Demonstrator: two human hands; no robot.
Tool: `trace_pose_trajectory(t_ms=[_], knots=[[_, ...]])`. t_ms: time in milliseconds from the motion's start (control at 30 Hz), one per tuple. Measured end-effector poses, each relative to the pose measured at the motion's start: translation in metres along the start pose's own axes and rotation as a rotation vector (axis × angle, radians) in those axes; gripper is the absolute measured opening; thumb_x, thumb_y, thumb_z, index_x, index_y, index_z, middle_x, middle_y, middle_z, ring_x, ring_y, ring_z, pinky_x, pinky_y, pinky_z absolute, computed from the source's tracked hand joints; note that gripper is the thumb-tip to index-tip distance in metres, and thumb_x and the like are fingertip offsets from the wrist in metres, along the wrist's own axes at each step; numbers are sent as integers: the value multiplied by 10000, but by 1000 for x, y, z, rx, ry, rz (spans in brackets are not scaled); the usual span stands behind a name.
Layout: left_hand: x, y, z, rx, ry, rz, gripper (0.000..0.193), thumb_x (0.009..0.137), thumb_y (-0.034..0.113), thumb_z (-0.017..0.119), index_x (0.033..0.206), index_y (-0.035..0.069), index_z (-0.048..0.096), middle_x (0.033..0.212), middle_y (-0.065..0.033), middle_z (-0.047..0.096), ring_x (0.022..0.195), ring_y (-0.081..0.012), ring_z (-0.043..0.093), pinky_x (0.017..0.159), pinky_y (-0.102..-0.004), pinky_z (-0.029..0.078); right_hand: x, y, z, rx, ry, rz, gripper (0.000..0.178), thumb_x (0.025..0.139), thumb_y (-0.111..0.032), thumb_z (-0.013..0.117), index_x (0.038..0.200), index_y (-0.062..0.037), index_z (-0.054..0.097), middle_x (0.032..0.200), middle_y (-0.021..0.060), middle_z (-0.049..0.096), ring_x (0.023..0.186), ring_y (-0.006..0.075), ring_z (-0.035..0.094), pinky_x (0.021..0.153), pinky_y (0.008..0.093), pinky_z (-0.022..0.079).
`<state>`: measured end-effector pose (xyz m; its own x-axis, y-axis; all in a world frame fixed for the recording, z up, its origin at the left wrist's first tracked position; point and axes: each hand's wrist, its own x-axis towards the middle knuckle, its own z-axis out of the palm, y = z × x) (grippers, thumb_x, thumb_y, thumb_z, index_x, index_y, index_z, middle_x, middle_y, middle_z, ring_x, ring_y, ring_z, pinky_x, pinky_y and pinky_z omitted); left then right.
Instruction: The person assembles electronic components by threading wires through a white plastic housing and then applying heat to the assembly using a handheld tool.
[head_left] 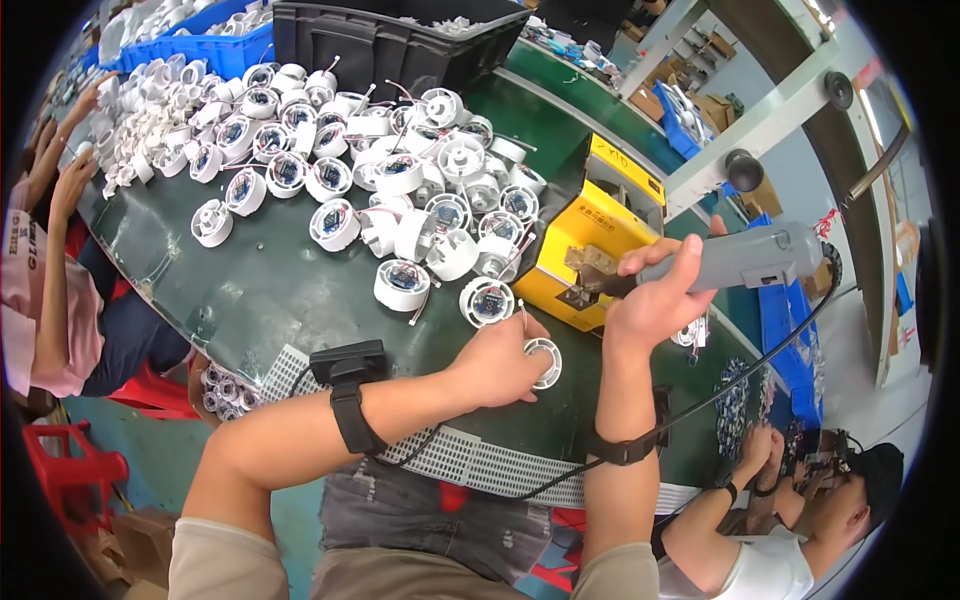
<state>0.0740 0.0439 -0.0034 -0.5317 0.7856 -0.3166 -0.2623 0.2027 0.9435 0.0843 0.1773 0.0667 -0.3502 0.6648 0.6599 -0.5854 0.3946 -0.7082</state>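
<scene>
Your left hand has its fingers closed on a white ring, which sits right at your fingertips; whether it also touches the table you cannot tell from here. Your right hand is wrapped around a grey power screwdriver, with the thumb lying along its near side. The tool's tip points left from those fingers, at the metal front of a yellow box, but whether it touches is hard to see. A black cord drops from the tool's back end and runs behind your right fingers toward your wrist.

Just beyond your left fingers stands a white cup with a circuit board inside. Farther past them and to their left spreads a heap of similar white cups, many trailing thin wires, with a black bin behind.
</scene>
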Motion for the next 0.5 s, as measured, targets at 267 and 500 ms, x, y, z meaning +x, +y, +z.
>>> trace_pose_trajectory(t_ms=[267,500], knots=[[4,-8,1,9,13,56,349,872,165,557,1145,-52,557,945,-175,673,642,-214,702,607,-310,551,1,7,6,-35,17,16,326,951,-181,484,1213,0,417,596,49,442,434,152,437,419,292,400],[0,1,2,-32,1,-10,343,874,76,515,1180,-79,528,1039,-148,627,815,-181,681,658,-275,601,0,7,3,-77,-89,32,247,951,-141,485,1152,-12,422,606,54,445,447,153,452,423,288,402]])
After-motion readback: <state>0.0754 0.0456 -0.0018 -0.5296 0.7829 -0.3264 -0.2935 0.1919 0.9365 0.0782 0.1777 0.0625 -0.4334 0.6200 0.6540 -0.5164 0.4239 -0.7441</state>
